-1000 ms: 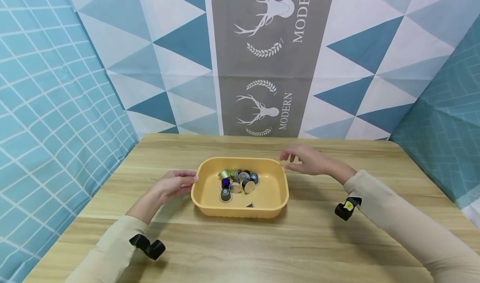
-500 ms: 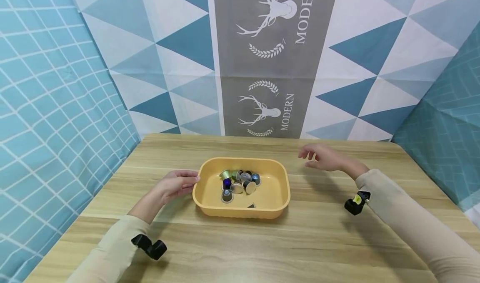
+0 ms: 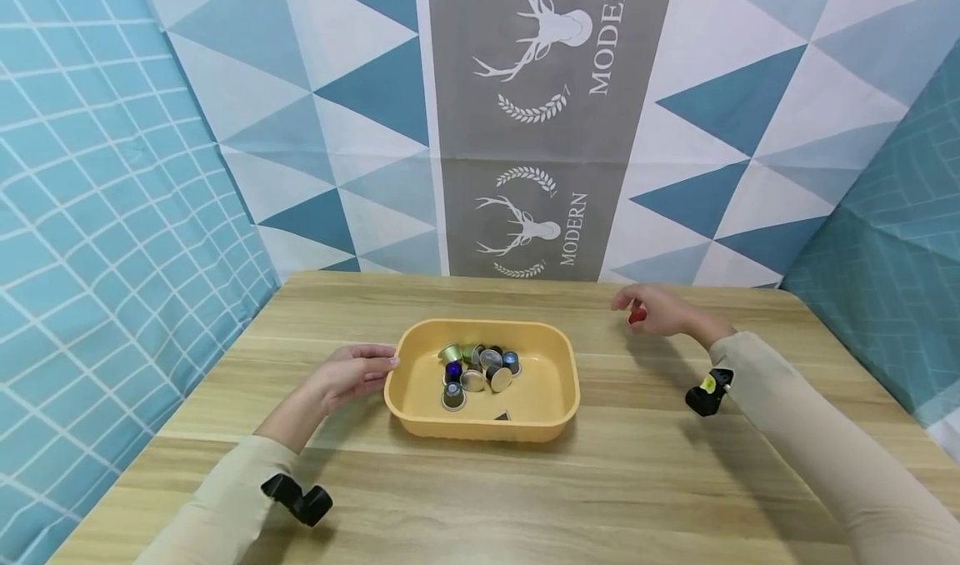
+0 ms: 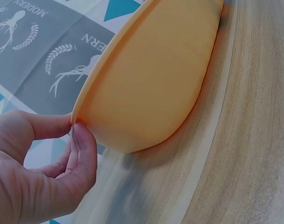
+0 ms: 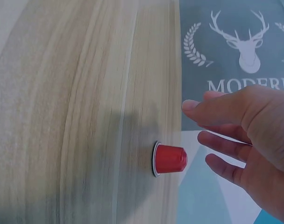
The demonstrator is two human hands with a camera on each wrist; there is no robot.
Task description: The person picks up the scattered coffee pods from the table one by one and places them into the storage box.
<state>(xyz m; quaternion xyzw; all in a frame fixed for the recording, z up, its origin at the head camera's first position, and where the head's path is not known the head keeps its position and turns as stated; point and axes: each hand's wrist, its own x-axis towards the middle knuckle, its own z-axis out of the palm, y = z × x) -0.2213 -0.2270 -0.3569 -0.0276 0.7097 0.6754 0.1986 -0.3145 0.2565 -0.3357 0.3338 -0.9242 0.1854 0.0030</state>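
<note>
A red coffee capsule [image 5: 170, 159] stands rim down on the wooden table in the right wrist view. My right hand [image 3: 660, 310] hovers over it, fingers loosely bent and apart from the capsule; in the head view the capsule [image 3: 637, 316] shows just beneath the fingers. My left hand [image 4: 44, 170] pinches the left rim of a yellow plastic basin [image 4: 146, 74] between thumb and fingers. Inside the basin, several coffee capsules [image 3: 472, 380] in green, blue, black and silver lie clustered toward the left and middle.
The wooden table [image 3: 480, 498] carries the basin near its centre. A patterned cloth wall [image 3: 517, 132] rises along its back edge. Cloth also hangs at the left and right sides. Each forearm wears a black camera mount [image 3: 708, 392].
My right hand has moved right, away from the basin's right rim, and the red capsule has come into sight under it. My left hand keeps its pinch on the basin's rim.
</note>
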